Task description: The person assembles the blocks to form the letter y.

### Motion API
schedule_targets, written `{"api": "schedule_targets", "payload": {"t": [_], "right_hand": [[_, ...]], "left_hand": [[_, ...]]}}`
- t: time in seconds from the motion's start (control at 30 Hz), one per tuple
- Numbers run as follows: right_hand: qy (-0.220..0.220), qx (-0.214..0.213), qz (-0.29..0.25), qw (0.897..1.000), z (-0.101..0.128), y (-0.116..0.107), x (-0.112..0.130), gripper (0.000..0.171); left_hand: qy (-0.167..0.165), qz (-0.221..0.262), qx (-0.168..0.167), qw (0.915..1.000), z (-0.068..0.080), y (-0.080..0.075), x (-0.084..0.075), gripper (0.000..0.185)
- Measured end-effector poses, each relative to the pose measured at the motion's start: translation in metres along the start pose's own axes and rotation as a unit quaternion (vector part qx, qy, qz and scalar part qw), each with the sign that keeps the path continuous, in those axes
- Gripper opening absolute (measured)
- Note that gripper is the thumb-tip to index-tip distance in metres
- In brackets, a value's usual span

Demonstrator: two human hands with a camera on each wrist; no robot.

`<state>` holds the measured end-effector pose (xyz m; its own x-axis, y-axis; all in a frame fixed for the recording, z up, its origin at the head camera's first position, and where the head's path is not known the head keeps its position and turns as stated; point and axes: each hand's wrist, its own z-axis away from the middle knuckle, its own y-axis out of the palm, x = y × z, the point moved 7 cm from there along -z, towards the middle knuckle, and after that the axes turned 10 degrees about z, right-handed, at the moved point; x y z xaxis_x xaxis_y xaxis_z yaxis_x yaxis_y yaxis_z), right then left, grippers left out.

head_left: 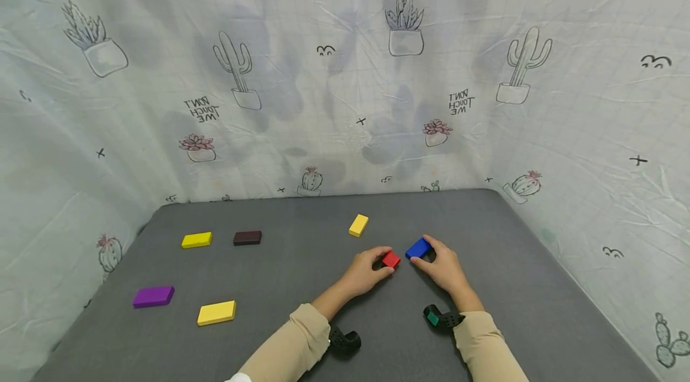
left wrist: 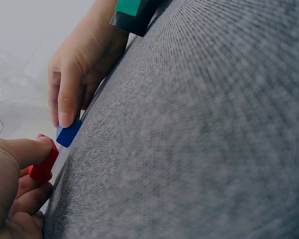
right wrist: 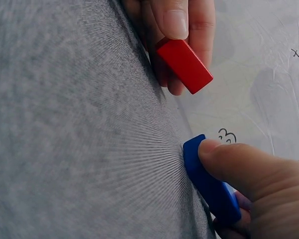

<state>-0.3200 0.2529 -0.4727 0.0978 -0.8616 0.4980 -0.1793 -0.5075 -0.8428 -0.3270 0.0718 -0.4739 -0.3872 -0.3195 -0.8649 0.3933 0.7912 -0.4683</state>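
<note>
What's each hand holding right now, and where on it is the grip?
The left hand pinches the red block across its long faces, thumb against fingers. The right hand pinches the blue block, thumb on one edge, fingers on the opposite side.

right hand [right wrist: 259, 174] pinches blue block [right wrist: 209, 184] | left hand [right wrist: 182, 20] holds red block [right wrist: 184, 64] | grey mat [right wrist: 74, 139] under both

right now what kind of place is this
Probably a staged tabletop recording booth: a grey felt-covered table walled in by a cactus-print sheet, with coloured blocks like the purple block scattered on it.
</note>
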Motion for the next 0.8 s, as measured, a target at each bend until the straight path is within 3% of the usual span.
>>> {"api": "schedule_targets", "payload": {"t": [0.33, 0.8], "right_hand": [[-0.008, -0.01, 0.006, 1.0, 0.0013, -0.002, 0.0026, 0.07], [-0.021, 0.014, 0.001, 1.0, 0.004, -0.0004, 0.0064, 0.068]], "left_hand": [[-0.002, 0.004, -0.008, 1.0, 0.0012, -0.0019, -0.0001, 0.047], [-0.025, 0.042, 0.018, 0.9987, 0.007, -0.0071, 0.0027, 0.05]]}}
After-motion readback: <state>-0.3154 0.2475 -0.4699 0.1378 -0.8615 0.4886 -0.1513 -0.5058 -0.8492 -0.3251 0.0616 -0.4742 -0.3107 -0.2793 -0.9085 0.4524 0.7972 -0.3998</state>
